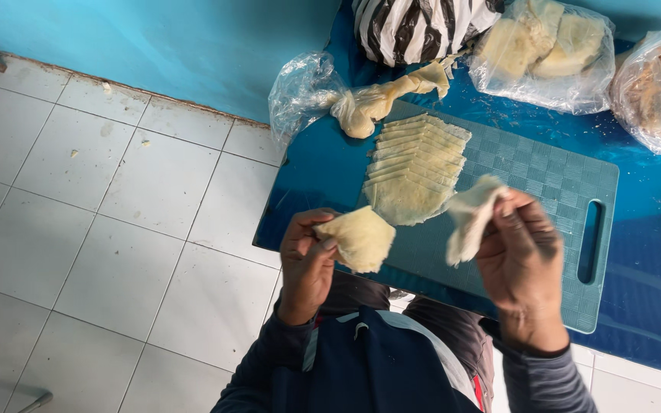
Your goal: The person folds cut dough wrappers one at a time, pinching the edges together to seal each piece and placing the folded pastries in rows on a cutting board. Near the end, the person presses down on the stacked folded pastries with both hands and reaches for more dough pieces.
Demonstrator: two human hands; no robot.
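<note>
Above a blue worktop (pixel 636 252) beside white floor tiles (pixel 116 206), the left hand (pixel 305 260) pinches one pale dough sheet (pixel 359 239) while the right hand (pixel 522 256) grips another (pixel 472 218), over the green cutting board (pixel 552 191) near the worktop's front edge, where stacked sheets (pixel 415 170) lie.

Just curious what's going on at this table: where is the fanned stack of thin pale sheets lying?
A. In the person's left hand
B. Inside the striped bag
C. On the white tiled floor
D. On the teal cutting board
D: the stack of sheets lies spread on the cutting board, while each hand holds only a single separate piece.
</note>
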